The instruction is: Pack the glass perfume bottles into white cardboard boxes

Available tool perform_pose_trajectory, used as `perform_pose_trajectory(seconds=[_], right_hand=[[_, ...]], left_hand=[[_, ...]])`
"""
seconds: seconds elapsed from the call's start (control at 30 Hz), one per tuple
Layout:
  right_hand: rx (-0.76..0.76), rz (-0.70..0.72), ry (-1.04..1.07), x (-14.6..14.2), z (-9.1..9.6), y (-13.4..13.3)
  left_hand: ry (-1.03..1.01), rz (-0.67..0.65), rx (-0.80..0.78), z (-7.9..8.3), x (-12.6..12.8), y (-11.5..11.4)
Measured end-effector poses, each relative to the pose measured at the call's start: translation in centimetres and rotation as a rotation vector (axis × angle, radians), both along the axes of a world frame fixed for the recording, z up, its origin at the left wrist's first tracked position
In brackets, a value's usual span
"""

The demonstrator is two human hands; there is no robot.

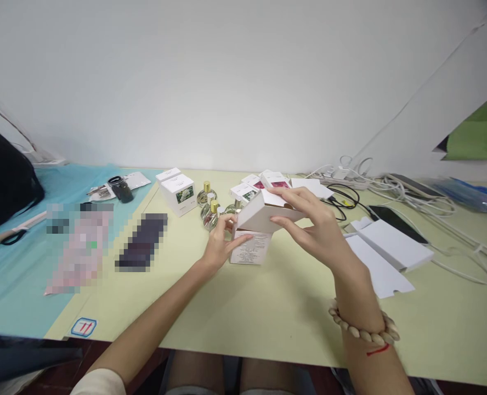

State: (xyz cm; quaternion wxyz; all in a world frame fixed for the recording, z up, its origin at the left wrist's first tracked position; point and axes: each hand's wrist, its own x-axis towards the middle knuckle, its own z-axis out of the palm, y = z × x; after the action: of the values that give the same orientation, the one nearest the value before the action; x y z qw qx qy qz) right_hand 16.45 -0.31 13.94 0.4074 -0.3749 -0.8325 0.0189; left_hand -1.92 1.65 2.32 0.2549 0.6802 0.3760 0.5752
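Observation:
In front of me a small white carton (pixel 249 249) with printed text stands upright on the table. My left hand (pixel 222 241) grips its left side, thumb across the printed face. A white box piece (pixel 255 213), tilted, sits over the carton's top; my right hand (pixel 305 216) holds it between thumb and fingers. Whether this piece is joined to the carton I cannot tell. Just behind my left hand stand several glass perfume bottles (pixel 208 214) with gold caps. White boxes with flower pictures (pixel 177 192) stand farther back on the left.
More flower-printed boxes (pixel 245 189) lie behind my hands. To the right are an unfolded white box (pixel 394 244), a dark phone (pixel 397 224) and tangled cables (pixel 420 195). A blurred dark item (pixel 142 241), a jar (pixel 120 189) and a blue cloth (pixel 25 280) are on the left.

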Motion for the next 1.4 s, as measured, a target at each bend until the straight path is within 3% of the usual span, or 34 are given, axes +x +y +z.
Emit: perform_pose_trajectory(seconds=[0.57,0.83,1.0,1.2,1.4], right_hand=[[-0.029,-0.058,-0.038,1.9,0.6,-0.2],[0.028,-0.216,-0.497,3.2,3.9,-0.2],[-0.098,-0.148,-0.644,1.8,5.1,-0.7],[-0.272,-0.071,-0.608,1.5,4.9,-1.1],[-0.328,-0.044,-0.573,1.4,5.4,-1.3]], left_hand=[[0.063,-0.092,-0.117,1.6,-0.3,-0.6],[0.124,-0.127,-0.05,1.8,-0.4,-0.6],[0.145,-0.148,0.024,1.3,0.0,-1.1],[0.146,-0.185,0.033,0.8,0.5,-1.3],[0.103,-0.186,0.039,0.9,0.5,-1.0]])
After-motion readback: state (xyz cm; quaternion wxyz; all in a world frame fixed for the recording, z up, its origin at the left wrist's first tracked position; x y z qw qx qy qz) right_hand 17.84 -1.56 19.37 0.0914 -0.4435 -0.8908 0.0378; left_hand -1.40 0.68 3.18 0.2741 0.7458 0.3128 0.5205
